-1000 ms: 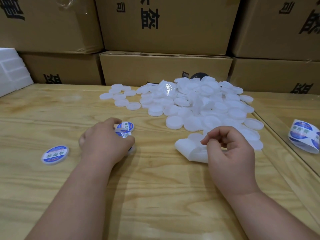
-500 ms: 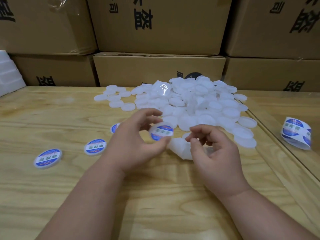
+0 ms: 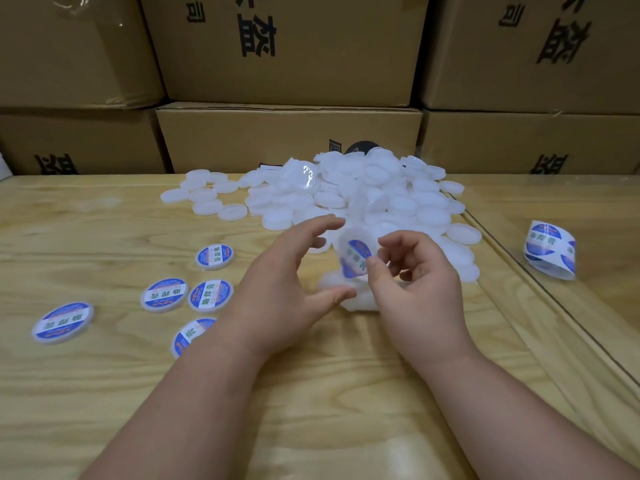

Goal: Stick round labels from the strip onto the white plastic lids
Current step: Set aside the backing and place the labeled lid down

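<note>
Crowding behind hands (image 3: 349,282): unlabelled lids (image 3: 346,199)

Across the top of the frame we see stacked brown cardboard boxes (image 3: 287,46) printed with black characters. Below them our light wooden table (image 3: 104,393) fills the lower frame, a dark seam (image 3: 554,306) crossing its right side.

Lids and labels laid out around the two hands on the counter (image 3: 104,393)

Beyond both hands lies the heap of lids (image 3: 353,195), with stacked cartons (image 3: 287,136) behind it. Five labelled lids (image 3: 165,295) lie apart left of the left hand (image 3: 287,292). The strip (image 3: 356,254) stands between the left hand and the right hand (image 3: 415,282), and a label roll (image 3: 550,249) sits well right of the right hand.
</note>
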Tool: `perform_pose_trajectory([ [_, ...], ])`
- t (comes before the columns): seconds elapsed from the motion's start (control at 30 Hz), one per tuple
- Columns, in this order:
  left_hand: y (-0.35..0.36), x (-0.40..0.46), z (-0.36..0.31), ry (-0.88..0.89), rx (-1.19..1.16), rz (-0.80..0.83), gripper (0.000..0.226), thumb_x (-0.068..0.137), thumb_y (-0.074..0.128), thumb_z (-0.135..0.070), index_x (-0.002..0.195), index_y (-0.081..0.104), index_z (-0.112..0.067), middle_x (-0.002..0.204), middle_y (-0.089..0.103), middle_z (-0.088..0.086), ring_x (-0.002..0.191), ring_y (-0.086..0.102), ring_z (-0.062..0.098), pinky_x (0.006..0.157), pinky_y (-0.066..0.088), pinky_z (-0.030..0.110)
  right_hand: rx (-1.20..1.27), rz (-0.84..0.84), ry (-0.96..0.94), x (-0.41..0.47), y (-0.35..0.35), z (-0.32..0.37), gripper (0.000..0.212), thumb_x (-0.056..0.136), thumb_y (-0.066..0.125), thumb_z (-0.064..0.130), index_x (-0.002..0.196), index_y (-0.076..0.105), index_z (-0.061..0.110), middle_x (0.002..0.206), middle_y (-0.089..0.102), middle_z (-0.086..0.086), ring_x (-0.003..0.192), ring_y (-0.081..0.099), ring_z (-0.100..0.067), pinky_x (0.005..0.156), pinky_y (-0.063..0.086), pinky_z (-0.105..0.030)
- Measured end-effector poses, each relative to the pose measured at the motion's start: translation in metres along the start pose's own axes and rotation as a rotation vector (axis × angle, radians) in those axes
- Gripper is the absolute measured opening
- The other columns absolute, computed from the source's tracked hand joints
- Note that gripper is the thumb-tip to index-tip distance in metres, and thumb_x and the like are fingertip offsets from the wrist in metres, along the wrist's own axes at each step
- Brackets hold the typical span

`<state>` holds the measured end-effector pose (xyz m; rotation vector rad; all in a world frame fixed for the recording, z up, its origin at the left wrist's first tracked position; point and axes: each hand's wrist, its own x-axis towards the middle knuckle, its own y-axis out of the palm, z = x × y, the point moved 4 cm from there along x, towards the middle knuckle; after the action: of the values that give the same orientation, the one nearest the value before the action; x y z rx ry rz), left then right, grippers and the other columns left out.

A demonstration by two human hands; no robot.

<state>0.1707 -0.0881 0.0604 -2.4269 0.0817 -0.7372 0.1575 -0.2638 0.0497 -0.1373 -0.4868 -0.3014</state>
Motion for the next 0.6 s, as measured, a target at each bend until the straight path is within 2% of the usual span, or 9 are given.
perform_pose_trajectory([
  [0.07,0.006,-0.003,0.004,-0.054,0.065,0.062,0.075,0.077,0.083,-0.045,0.136,0.039,-0.060,0.131,0.035,-0.053,0.130,0.031,-0.021,0.098,0.026,-0.002,0.011,-0.118,0.019,0.006,-0.012,-0.002,0.024,0.085,0.069,0.010,0.093,0.062,0.031,0.076,0.062,0.011,0.072,0.057,-0.010,0.064,0.045,-0.014],
  [0.13,0.010,-0.006,0.011,-0.110,0.115,0.123,0.069,0.079,0.075,-0.055,0.138,0.040,-0.056,0.124,0.032,-0.057,0.126,0.020,-0.025,0.094,0.017,-0.007,0.013,-0.265,0.049,0.013,-0.027,-0.006,0.023,0.085,0.066,0.008,0.092,0.061,0.030,0.073,0.059,0.013,0.063,0.053,-0.004,0.058,0.042,-0.010],
  [0.27,0.016,-0.010,0.021,-0.194,0.162,0.254,0.054,0.081,0.068,-0.062,0.132,0.057,-0.046,0.133,0.047,-0.032,0.137,0.024,-0.003,0.112,0.025,0.019,-0.001,-0.538,0.186,0.030,-0.067,-0.022,0.020,0.082,0.060,0.013,0.089,0.055,0.031,0.075,0.057,0.008,0.060,0.054,-0.006,0.057,0.044,-0.014],
  [0.33,0.018,-0.010,0.022,-0.191,0.185,0.284,0.050,0.082,0.068,-0.061,0.129,0.059,-0.048,0.132,0.053,-0.030,0.136,0.028,-0.002,0.116,0.028,0.027,-0.066,-0.648,0.248,0.035,-0.086,-0.031,0.016,0.080,0.057,0.018,0.090,0.055,0.030,0.074,0.055,0.012,0.061,0.054,-0.006,0.060,0.043,-0.017],
  [0.4,0.017,-0.010,0.023,-0.193,0.169,0.269,0.047,0.080,0.073,-0.057,0.125,0.059,-0.052,0.121,0.052,-0.035,0.132,0.032,-0.004,0.114,0.030,0.027,-0.124,-0.748,0.290,0.038,-0.101,-0.037,0.019,0.081,0.055,0.019,0.099,0.057,0.025,0.077,0.054,0.015,0.062,0.053,0.001,0.058,0.041,-0.012],
  [0.47,0.016,-0.011,0.023,-0.202,0.129,0.237,0.045,0.078,0.079,-0.050,0.119,0.060,-0.055,0.106,0.048,-0.045,0.124,0.039,-0.008,0.107,0.033,0.017,-0.148,-0.811,0.332,0.038,-0.108,-0.040,0.027,0.082,0.053,0.019,0.107,0.061,0.021,0.099,0.060,0.009,0.078,0.060,-0.004,0.067,0.046,-0.009],
  [0.5,0.015,-0.011,0.023,-0.203,0.108,0.222,0.045,0.077,0.081,-0.046,0.116,0.061,-0.054,0.103,0.051,-0.045,0.121,0.042,-0.009,0.102,0.034,0.013,-0.196,-0.831,0.348,0.037,-0.110,-0.041,0.030,0.082,0.053,0.019,0.110,0.061,0.020,0.116,0.058,0.002,0.095,0.061,-0.013,0.078,0.047,-0.016],
  [0.53,0.015,-0.011,0.023,-0.203,0.086,0.211,0.043,0.077,0.081,-0.043,0.115,0.063,-0.052,0.104,0.055,-0.040,0.118,0.045,-0.009,0.098,0.036,0.011,-0.261,-0.835,0.353,0.036,-0.109,-0.038,0.032,0.081,0.052,0.019,0.112,0.061,0.019,0.128,0.052,-0.004,0.111,0.056,-0.022,0.087,0.044,-0.023],
  [0.6,0.015,-0.010,0.023,-0.208,0.042,0.188,0.034,0.080,0.080,-0.038,0.109,0.066,-0.049,0.104,0.063,-0.028,0.112,0.053,-0.005,0.090,0.041,0.011,-0.344,-0.751,0.301,0.033,-0.100,-0.029,0.036,0.078,0.050,0.022,0.113,0.060,0.019,0.131,0.046,-0.005,0.124,0.047,-0.030,0.098,0.041,-0.032],
])
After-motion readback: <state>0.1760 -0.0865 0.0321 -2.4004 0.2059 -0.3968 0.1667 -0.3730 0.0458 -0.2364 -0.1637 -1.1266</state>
